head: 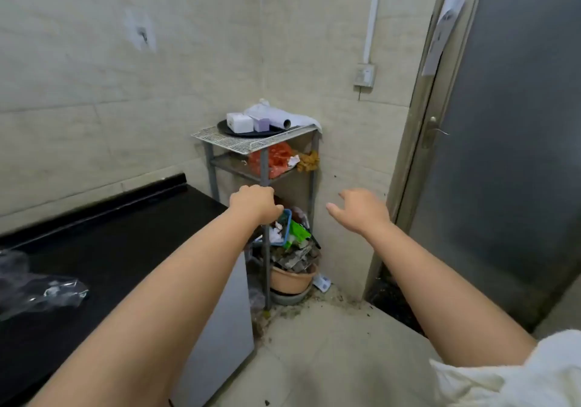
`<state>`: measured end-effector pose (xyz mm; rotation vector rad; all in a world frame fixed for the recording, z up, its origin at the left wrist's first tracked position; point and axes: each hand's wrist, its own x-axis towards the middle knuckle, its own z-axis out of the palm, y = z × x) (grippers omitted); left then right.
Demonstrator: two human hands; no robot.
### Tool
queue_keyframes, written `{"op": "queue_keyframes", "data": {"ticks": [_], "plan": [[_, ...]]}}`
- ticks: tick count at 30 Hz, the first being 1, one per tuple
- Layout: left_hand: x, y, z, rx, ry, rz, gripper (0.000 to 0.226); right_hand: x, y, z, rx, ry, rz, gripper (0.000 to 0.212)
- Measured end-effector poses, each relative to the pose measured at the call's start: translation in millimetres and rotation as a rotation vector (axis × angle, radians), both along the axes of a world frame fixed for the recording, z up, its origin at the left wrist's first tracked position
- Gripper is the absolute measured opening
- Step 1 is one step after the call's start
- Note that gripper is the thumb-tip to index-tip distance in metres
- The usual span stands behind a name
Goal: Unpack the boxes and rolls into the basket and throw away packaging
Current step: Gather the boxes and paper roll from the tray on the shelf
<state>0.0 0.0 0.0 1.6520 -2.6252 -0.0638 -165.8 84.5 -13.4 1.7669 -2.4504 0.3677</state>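
Observation:
My left hand (255,206) is closed around the rim of a small blue basket (285,229), which hangs tilted beside the metal rack (267,167); crumpled white paper shows inside it. Below the basket sits a pink basin (290,279) heaped with rubbish. My right hand (360,212) hovers open to the right of the rack, holding nothing. On the rack's top shelf, a black tray (251,132) carries a white box (240,122), a purple box (261,124) and a roll (278,117).
A black counter (103,243) runs along the left with crumpled clear plastic wrap (41,287) on it. An orange bag (273,159) lies on the rack's middle shelf. A grey door (509,142) stands at the right. The floor in the corner is dirty.

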Motion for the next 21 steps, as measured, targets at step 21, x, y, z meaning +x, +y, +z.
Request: {"op": "queue_keyframes", "data": {"ticks": [21], "plan": [[-197.2,-413.0,13.0,0.005,0.009,0.25,0.05,-225.9,-456.5,29.9,-0.085,-0.049,0.267,0.038]]}}
